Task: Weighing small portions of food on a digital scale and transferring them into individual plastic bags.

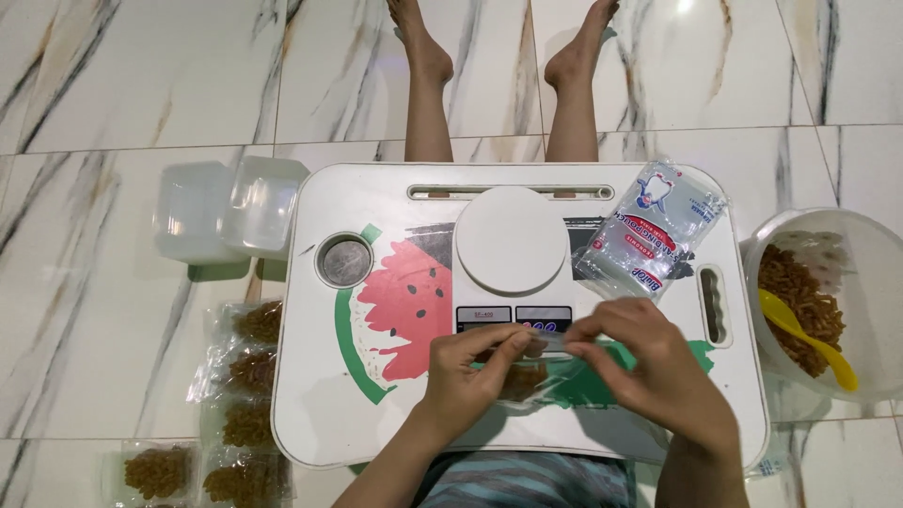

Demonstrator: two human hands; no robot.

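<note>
At the near edge of the small white bench (310, 404), both hands meet over a small clear pouch (531, 376) partly filled with a brown, crumbly snack. The left hand (470, 372) pinches the pouch's top strip between thumb and fingertips, closed on the plastic; the right hand (649, 362) pinches the same strip from the other side, also closed on it. The pouch's mouth runs left to right between the two hands, with its filled belly hanging toward the person, just above the bench top. Neither hand is nearer than the other: each has one end of the strip. Just beyond the hands sits a white kitchen scale (511, 240) with a round platform, and to its right lies a stack of empty clear pouches (654, 230) with printed labels. Off the bench on the right stands a clear bowl (870, 282) of the same brown snack with a yellow spoon (804, 334) in it. On the floor at the left lie several filled pouches (246, 419), and farther back two clear lidded tubs (226, 212).
</note>
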